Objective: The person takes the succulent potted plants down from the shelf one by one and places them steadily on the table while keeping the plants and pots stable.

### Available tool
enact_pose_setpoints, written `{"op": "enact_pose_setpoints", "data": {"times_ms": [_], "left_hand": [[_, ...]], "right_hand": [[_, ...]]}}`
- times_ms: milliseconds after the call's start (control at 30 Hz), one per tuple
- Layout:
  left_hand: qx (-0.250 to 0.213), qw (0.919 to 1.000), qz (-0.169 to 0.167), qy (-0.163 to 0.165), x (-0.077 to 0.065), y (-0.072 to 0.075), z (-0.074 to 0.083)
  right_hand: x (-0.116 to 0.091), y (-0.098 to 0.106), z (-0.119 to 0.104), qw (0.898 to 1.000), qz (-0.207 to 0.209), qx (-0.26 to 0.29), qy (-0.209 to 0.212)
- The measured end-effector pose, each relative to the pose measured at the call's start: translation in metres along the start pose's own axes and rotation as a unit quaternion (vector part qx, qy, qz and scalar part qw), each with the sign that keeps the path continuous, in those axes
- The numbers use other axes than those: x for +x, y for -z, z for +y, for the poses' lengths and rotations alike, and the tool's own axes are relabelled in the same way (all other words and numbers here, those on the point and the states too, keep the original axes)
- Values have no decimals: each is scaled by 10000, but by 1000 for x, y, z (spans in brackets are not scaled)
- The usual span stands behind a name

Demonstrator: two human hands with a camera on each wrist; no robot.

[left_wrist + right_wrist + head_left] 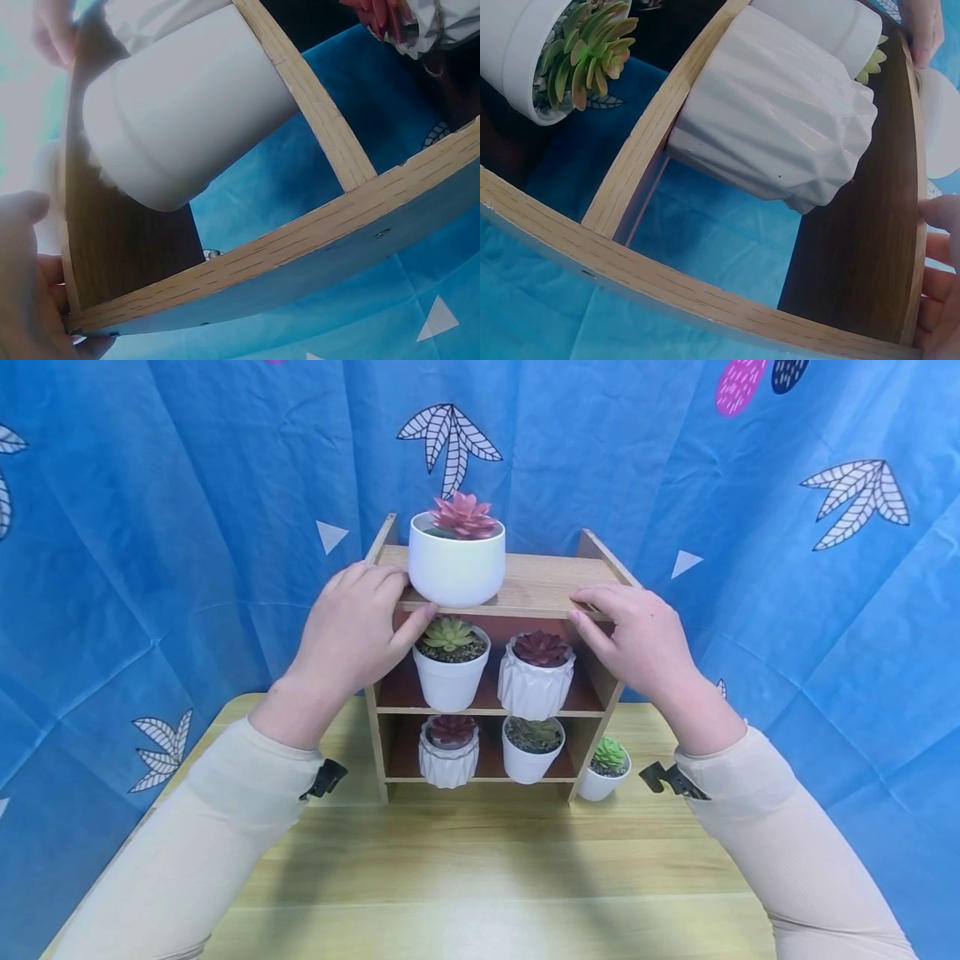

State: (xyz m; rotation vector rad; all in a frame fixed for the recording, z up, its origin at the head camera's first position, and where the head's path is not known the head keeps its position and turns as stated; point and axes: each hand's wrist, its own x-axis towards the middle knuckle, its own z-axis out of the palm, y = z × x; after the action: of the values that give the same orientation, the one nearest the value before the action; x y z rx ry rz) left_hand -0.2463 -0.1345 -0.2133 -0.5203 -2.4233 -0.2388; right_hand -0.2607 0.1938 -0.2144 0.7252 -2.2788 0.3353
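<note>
A small wooden shelf stands on the table with both hands at its top board. My left hand grips the board's left front edge, thumb at the front and fingers over the top. At the right front edge my right hand holds the board in the same way. Close beside the left hand, a round white pot with a pink succulent sits on top. The middle level holds a smooth white pot with a green succulent and a faceted white pot with a dark red one.
On the lower level are a faceted pot with a dark red plant and a plain white pot with a green one. Another small potted succulent stands right of the shelf. A patterned blue curtain hangs behind the table.
</note>
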Motion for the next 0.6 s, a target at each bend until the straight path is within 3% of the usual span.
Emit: {"op": "enact_pose_setpoints", "data": {"times_ms": [600], "left_hand": [[-382, 9987, -210, 256, 1, 7, 1]], "right_hand": [[0, -2, 0, 9998, 144, -55, 80]]}}
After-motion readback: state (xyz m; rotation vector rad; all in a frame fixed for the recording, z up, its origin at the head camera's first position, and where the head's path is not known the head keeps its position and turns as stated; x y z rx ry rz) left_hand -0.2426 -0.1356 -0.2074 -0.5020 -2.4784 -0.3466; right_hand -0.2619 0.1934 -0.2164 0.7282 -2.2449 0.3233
